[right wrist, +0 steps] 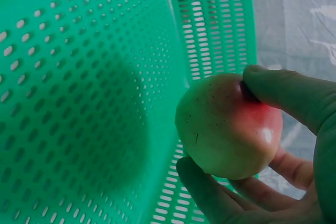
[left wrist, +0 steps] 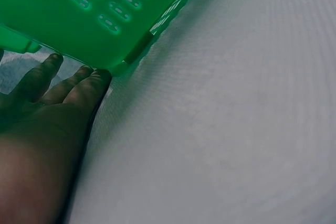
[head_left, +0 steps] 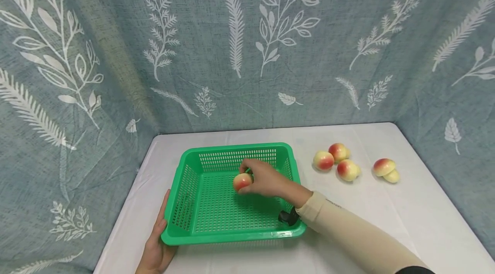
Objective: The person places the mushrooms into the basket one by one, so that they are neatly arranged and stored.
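Observation:
A red-and-yellow peach (head_left: 242, 182) is held in my right hand (head_left: 266, 178), above the floor of a green plastic basket (head_left: 232, 241). In the right wrist view, the thumb lies on one side of the peach (right wrist: 226, 129) and the fingers support it from the other. A gap shows between the peach and the basket's perforated floor. My left hand (head_left: 156, 239) rests against the outside of the basket's left wall, near the front corner. Its fingers (left wrist: 86, 90) look fairly straight in the left wrist view, touching the green side.
Right of the basket, three similar fruits (head_left: 324, 160) lie clustered on the white table (head_left: 348, 218). Farther right, another red-and-yellow fruit (head_left: 383, 166) touches a paler yellow piece (head_left: 392, 176). A patterned grey-blue curtain (head_left: 239, 106) hangs around the table.

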